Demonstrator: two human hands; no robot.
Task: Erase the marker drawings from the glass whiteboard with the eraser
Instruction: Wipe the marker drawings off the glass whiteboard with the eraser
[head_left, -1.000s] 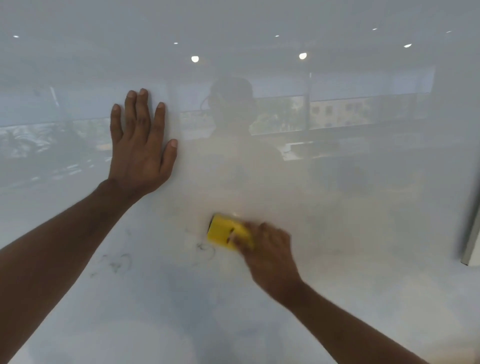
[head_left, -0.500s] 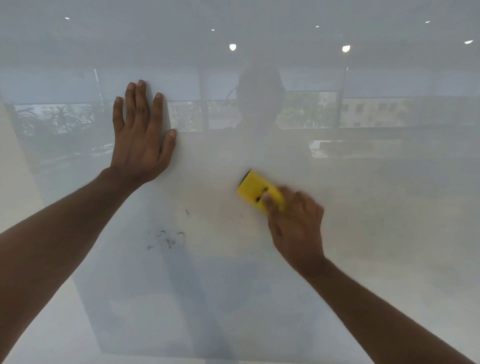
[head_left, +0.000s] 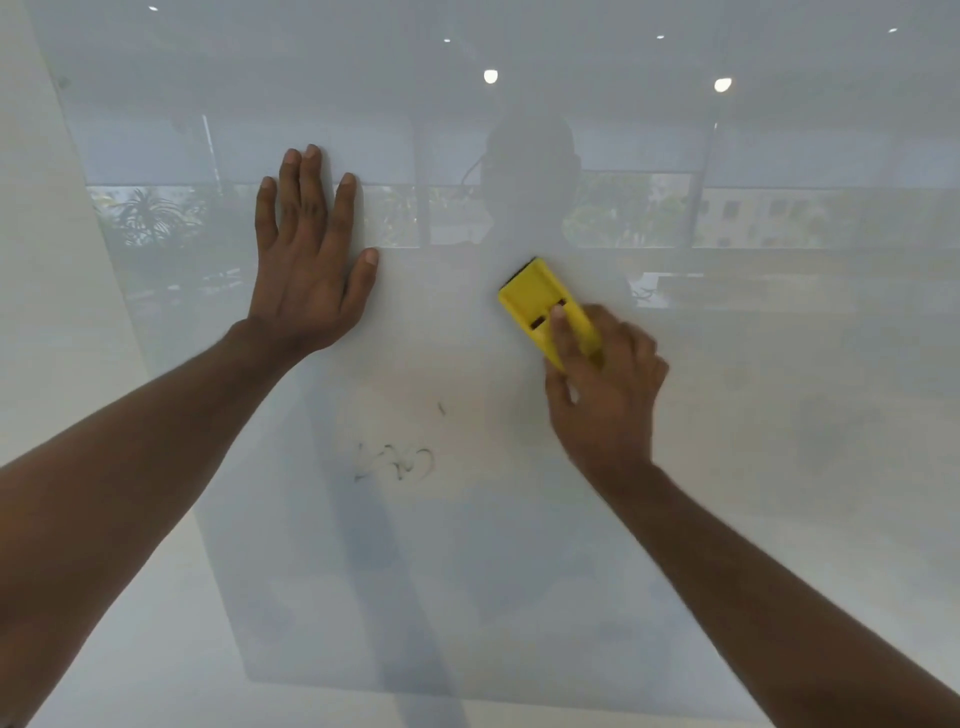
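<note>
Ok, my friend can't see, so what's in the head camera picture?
A right hand presses a yellow eraser against a glass whiteboard. The left hand lies flat on the glass, fingers spread. Faint marker scribbles remain below, between the two arms.

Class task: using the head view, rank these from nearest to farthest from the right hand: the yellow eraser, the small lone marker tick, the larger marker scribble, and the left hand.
1. Yellow plastic eraser: in the right hand's grip.
2. Small dark marker tick: just to its left.
3. Larger faint marker scribble: lower left.
4. Left hand: flat on the glass, upper left.
</note>
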